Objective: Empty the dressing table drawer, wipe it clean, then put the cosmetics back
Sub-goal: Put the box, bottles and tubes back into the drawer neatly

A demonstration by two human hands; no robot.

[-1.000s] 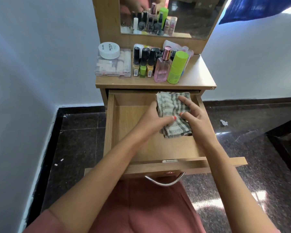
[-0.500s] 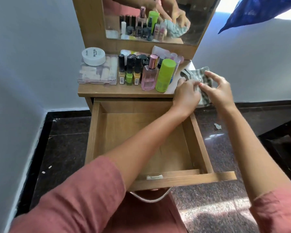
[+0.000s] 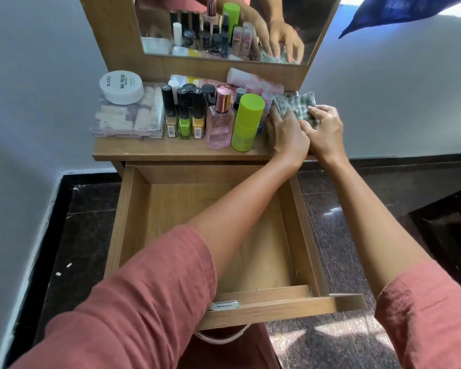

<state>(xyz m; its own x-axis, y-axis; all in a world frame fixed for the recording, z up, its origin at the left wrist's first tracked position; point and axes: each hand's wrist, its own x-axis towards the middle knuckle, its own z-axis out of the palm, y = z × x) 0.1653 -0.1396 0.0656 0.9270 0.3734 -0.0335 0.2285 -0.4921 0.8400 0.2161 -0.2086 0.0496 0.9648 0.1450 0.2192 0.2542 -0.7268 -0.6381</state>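
Several cosmetics crowd the worktop (image 3: 176, 151): a white jar (image 3: 121, 86) on a clear case (image 3: 128, 117), nail polish bottles (image 3: 184, 113), a pink perfume bottle (image 3: 218, 121) and a green can (image 3: 246, 121), all upright. These likely feel light, hard and slick; the glass suits a mid-body grip. Right of them, the left hand (image 3: 286, 135) and right hand (image 3: 326, 133) both clasp the soft checked cloth (image 3: 297, 106). Below, the drawer (image 3: 302, 235) stands open and empty.

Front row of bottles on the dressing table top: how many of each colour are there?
Yellow nail polish bottles: 2
Green nail polish bottle: 1
Pink perfume bottle: 1
Lime-green can: 1
Total: 5
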